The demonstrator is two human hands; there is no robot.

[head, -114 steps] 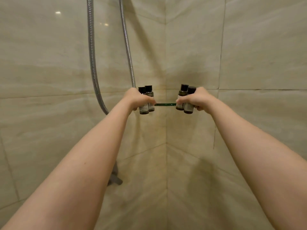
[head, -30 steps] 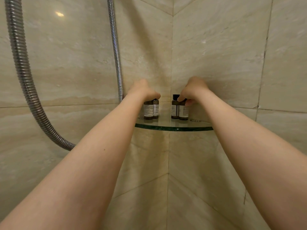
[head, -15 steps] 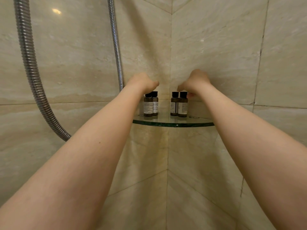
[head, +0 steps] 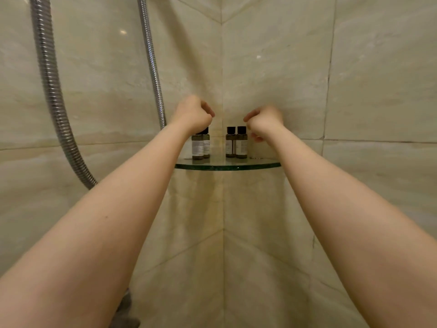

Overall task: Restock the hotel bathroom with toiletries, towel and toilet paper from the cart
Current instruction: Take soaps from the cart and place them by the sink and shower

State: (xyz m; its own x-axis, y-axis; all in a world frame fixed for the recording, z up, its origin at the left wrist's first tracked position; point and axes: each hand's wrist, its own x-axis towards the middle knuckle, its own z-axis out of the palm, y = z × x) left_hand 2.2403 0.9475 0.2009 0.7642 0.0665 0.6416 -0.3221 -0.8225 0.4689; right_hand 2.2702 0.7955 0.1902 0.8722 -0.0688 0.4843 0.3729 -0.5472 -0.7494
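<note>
Left hand (head: 192,114) and right hand (head: 264,121) curled, empty; we should lift straight up, not nudging toiletry bottles (head: 241,144) on glass corner shelf (head: 227,165).

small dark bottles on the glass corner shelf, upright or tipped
Upright: the four small dark black-capped bottles stand with bases flat on the glass corner shelf, in two pairs.

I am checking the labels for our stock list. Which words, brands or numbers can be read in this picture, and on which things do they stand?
Left pair of bottles: pale labels, print too small and blurred to read.
Right pair of bottles: labels likewise unreadable.
Glass shelf, shower hose: no text.
</note>
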